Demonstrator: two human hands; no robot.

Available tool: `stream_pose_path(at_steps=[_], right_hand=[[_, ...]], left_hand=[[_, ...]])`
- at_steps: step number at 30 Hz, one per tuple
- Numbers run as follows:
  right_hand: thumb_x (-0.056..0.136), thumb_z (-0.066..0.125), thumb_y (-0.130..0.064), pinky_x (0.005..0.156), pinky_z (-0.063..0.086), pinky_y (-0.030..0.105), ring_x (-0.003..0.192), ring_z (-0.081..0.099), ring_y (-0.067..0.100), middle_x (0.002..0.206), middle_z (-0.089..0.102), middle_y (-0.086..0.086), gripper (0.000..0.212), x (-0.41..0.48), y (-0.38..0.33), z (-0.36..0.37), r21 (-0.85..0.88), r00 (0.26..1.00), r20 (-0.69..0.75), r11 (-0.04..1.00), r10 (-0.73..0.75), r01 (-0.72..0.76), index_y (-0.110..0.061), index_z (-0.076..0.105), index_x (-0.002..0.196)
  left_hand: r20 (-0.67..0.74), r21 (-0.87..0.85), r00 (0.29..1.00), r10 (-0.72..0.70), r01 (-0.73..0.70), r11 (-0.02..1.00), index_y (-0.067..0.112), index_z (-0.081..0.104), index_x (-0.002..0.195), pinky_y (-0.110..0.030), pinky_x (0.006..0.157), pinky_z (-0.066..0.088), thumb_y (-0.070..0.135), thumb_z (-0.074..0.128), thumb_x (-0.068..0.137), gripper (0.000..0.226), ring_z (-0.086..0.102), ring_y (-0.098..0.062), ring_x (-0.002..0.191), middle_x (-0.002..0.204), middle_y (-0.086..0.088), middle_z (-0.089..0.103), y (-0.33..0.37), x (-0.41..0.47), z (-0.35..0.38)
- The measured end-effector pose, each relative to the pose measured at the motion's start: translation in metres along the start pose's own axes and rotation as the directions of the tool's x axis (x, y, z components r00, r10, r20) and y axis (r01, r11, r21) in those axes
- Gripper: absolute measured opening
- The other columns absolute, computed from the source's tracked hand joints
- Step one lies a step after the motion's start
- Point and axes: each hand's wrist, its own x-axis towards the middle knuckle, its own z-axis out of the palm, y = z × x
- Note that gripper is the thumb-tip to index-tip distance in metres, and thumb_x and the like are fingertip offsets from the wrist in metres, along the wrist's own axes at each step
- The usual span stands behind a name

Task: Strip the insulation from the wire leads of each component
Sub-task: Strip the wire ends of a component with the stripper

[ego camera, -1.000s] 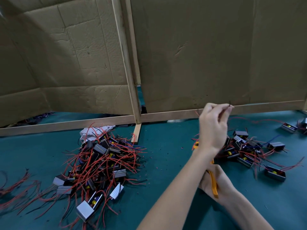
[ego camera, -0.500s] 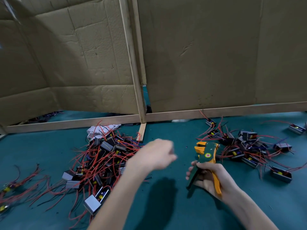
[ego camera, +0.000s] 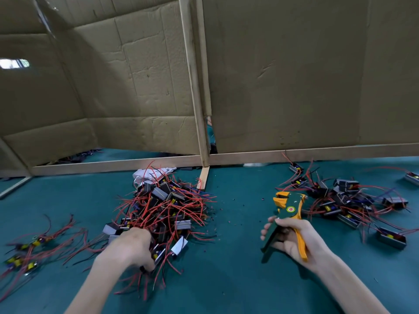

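**A:** In the head view, which step is the person on?

**B:** Fetching the next piece, by the look of it. The left hand point(ego camera: 133, 248) reaches down into the near edge of the heap of components point(ego camera: 165, 207), which lies on the green mat point(ego camera: 238, 279) left of centre. Its fingers curl down among the red leads. The back of the hand hides whether they have closed on a unit, so that cannot be told.

**A:** And the tool?

**B:** The right hand point(ego camera: 292, 241) has its fingers wrapped round the handles of the wire stripper point(ego camera: 286, 214). The stripper's head points up and away, well apart from the heap. Nothing sits in its jaws.

**A:** What does the next move call for?

**B:** Probably singling one unit out of the tangle and lifting it clear without dragging its neighbours. Then a lead end has to be brought to the stripper's head.

**A:** How do the parts look?

**B:** They are small grey-cased blocks with thin red leads and a few dark or blue ones, all thoroughly entangled. A looser group point(ego camera: 347, 184) lies on the right, just beyond the stripper. It may be finished work, but the lead tips are too small to confirm that. A few more units point(ego camera: 29, 245) lie at the far left.
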Motion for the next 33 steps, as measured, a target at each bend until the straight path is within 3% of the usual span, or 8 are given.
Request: stream_pose_path(at_steps=[4,7,10,15,17,23,26,33], right_hand=[[0.073,0.057,-0.003,0.072,0.056,0.049,0.074,0.067,0.039,0.081,0.064,0.024,0.025,-0.001,-0.001,0.0,0.016,1.0,-0.004,1.0,0.009,-0.009,0.006,0.058,0.096],[0.074,0.057,-0.003,0.072,0.057,0.049,0.075,0.067,0.04,0.081,0.064,0.024,0.026,-0.001,-0.001,0.0,0.017,1.0,-0.006,1.0,0.015,-0.014,0.007,0.058,0.098],[0.073,0.058,-0.003,0.072,0.056,0.049,0.075,0.067,0.039,0.081,0.064,0.024,0.027,-0.001,-0.001,-0.001,0.022,1.0,-0.012,1.0,0.016,-0.015,0.007,0.059,0.098],[0.07,0.057,-0.002,0.064,0.059,0.047,0.069,0.067,0.039,0.078,0.064,0.025,0.026,0.001,-0.001,0.0,0.068,1.0,-0.018,0.998,0.019,-0.018,0.007,0.058,0.095],[0.07,0.058,-0.003,0.062,0.059,0.046,0.069,0.067,0.039,0.077,0.064,0.025,0.026,0.001,-0.001,0.001,0.07,1.0,-0.023,0.997,0.02,-0.019,0.007,0.06,0.093],[0.069,0.059,-0.003,0.064,0.058,0.046,0.07,0.067,0.039,0.078,0.064,0.024,0.024,0.001,-0.002,-0.001,0.093,1.0,-0.018,0.996,0.017,-0.016,0.006,0.061,0.092],[0.07,0.059,-0.003,0.065,0.059,0.047,0.07,0.067,0.038,0.078,0.064,0.024,0.026,0.001,-0.001,-0.002,0.091,1.0,-0.018,0.996,-0.011,0.012,0.006,0.06,0.094],[0.074,0.057,-0.007,0.068,0.059,0.045,0.074,0.067,0.034,0.08,0.064,0.02,0.026,-0.002,-0.005,-0.004,0.045,0.988,0.005,0.987,-0.155,0.155,0.002,0.06,0.098]], left_hand=[[-0.051,-0.326,0.975,0.215,-0.22,0.919,0.02,0.06,0.08,-0.028,0.068,0.053,0.041,0.072,0.076,0.023,0.065,-0.012,0.069,0.083,0.004,0.068,0.006,-0.005,-0.013],[-0.154,-0.678,0.903,0.4,-0.391,0.622,0.01,0.062,0.087,-0.031,0.064,0.057,0.026,0.065,0.088,0.016,0.067,-0.021,0.064,0.077,-0.005,0.067,0.027,-0.017,-0.034],[-0.333,-0.812,0.844,0.42,-0.483,0.328,0.009,0.064,0.091,-0.022,0.055,0.053,0.016,0.047,0.098,0.019,0.064,-0.017,0.058,0.069,-0.004,0.067,0.06,-0.016,-0.049],[-0.368,-0.922,0.83,0.42,-0.266,-0.283,-0.001,0.061,0.094,-0.036,0.072,0.06,0.009,0.033,0.101,0.031,0.063,-0.034,0.084,0.097,-0.021,0.063,0.124,0.015,-0.048],[-0.325,-0.908,0.828,0.458,-0.138,-0.395,-0.004,0.06,0.097,-0.037,0.078,0.059,0.007,0.036,0.099,0.027,0.058,-0.036,0.089,0.096,-0.021,0.06,0.143,0.03,-0.04],[-0.328,-0.936,0.855,0.403,-0.237,-0.259,0.006,0.061,0.096,-0.025,0.064,0.056,0.016,0.046,0.099,0.019,0.063,-0.022,0.071,0.086,-0.009,0.063,0.171,0.057,-0.017],[-0.403,-0.915,0.844,0.355,-0.361,-0.181,0.013,0.062,0.087,-0.037,0.076,0.055,0.024,0.047,0.099,0.021,0.063,-0.021,0.078,0.09,-0.002,0.069,0.171,0.06,-0.017],[-0.51,-0.859,0.809,0.293,-0.458,-0.229,0.005,0.055,0.084,-0.041,0.081,0.058,0.016,0.047,0.099,0.02,0.06,-0.012,0.068,0.081,-0.002,0.065,0.165,0.062,-0.026]])
